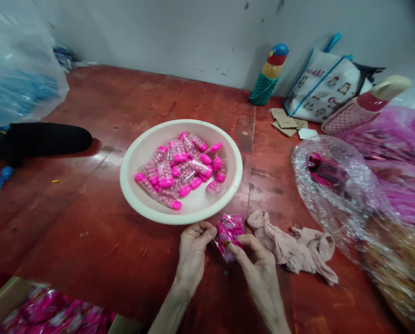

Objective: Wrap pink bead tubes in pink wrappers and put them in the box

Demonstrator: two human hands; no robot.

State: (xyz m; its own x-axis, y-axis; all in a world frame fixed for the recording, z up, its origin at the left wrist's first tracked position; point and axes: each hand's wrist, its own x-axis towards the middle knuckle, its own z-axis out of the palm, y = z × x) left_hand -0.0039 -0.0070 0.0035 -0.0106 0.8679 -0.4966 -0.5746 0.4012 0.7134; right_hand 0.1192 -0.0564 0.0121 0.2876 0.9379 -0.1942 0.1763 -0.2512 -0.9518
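Observation:
A small pink printed packet [229,232] is held over the red table, just below the rim of a white basin. My right hand [259,260] pinches its lower right part between thumb and fingers. At the packet's upper left edge, my left hand [193,246] is closed, thumb against fingertips, on the clear edge of the wrapper. Inside the white basin [134,199] lie several clear containers [165,174] with bright pink caps and small pink beads.
A crumpled beige cloth [298,248] lies right of my hands. Clear plastic bags [346,195] are farther right. Behind stand a capped bottle [265,79] and a printed bag [326,88]. An open carton [3,294] of pink packets sits lower left; a dark sleeve [50,138] rests at left.

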